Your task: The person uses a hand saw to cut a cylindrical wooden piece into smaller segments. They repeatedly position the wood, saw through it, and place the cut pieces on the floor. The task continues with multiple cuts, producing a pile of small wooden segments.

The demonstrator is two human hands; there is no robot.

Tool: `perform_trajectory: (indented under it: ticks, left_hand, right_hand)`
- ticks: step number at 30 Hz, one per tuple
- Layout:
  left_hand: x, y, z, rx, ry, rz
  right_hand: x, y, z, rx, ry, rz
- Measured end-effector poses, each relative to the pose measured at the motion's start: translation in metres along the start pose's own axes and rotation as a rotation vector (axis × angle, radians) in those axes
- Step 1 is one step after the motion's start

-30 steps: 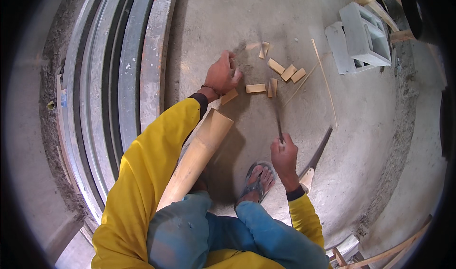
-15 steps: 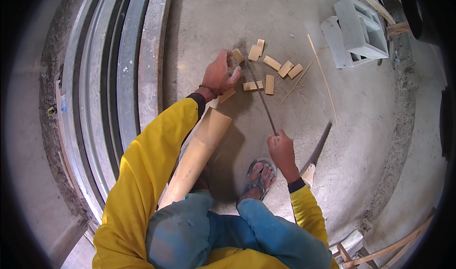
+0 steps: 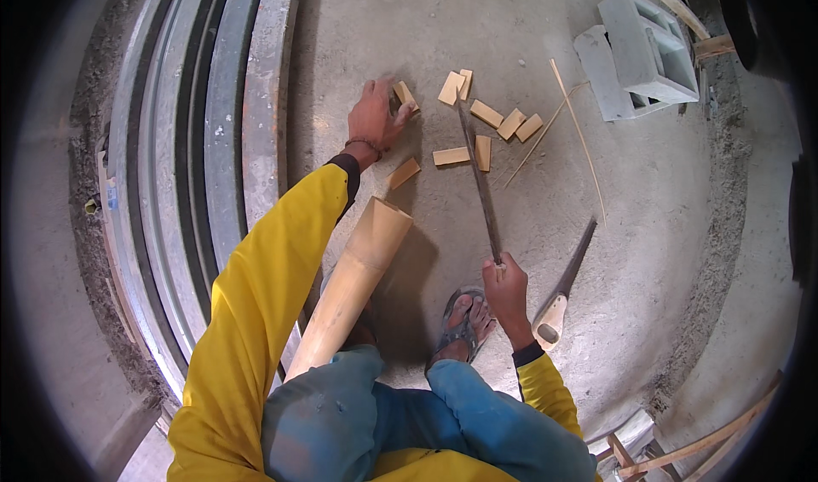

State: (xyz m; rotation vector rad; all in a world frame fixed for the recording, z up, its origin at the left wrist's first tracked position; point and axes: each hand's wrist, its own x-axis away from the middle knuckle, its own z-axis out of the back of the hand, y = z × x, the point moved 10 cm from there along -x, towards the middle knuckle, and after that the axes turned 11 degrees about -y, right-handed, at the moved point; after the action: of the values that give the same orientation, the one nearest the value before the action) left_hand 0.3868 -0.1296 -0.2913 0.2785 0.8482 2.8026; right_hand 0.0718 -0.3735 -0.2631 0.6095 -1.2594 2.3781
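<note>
My left hand (image 3: 373, 116) is over the floor at the far left of the cut pieces, fingers apart. A small bamboo piece (image 3: 406, 96) stands tilted beside its thumb and fingertips; whether they touch it I cannot tell. My right hand (image 3: 507, 296) is closed round the handle of a long, narrow knife (image 3: 480, 175). Its dark blade points away from me, the tip close to several short bamboo pieces (image 3: 486, 113) on the floor. A thick bamboo pole (image 3: 351, 273) leans by my left leg, its cut end facing forward. Another piece (image 3: 404, 173) lies just beyond that end.
A handsaw (image 3: 567, 286) with a wooden handle lies right of my right hand. Thin bamboo strips (image 3: 581, 141) are on the concrete floor. Long grey metal beams (image 3: 230, 116) run along the left. Hollow concrete blocks (image 3: 649, 48) stand at the far right, near timber.
My left hand has moved left, and the small piece beside it has shifted left and turned. The knife has swung slightly right, with my right hand a little nearer to me.
</note>
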Motion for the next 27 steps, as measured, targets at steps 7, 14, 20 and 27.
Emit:
perform_trajectory:
  ticks: [7, 14, 20, 27]
  left_hand:
    - [-0.027, 0.069, 0.000, -0.120, 0.022, -0.288]
    - [-0.052, 0.080, -0.038, -0.044, -0.112, -0.240]
    - [-0.015, 0.083, -0.014, 0.181, -0.023, -0.303]
    - [0.027, 0.102, 0.033, 0.173, 0.250, -0.631]
  right_hand:
    - [0.003, 0.018, 0.006, -0.150, 0.109, -0.019]
    - [0.003, 0.029, 0.002, -0.196, 0.099, -0.040]
    - [0.006, 0.020, 0.007, -0.184, 0.105, -0.038]
    - [0.005, 0.024, 0.007, -0.169, 0.106, 0.000]
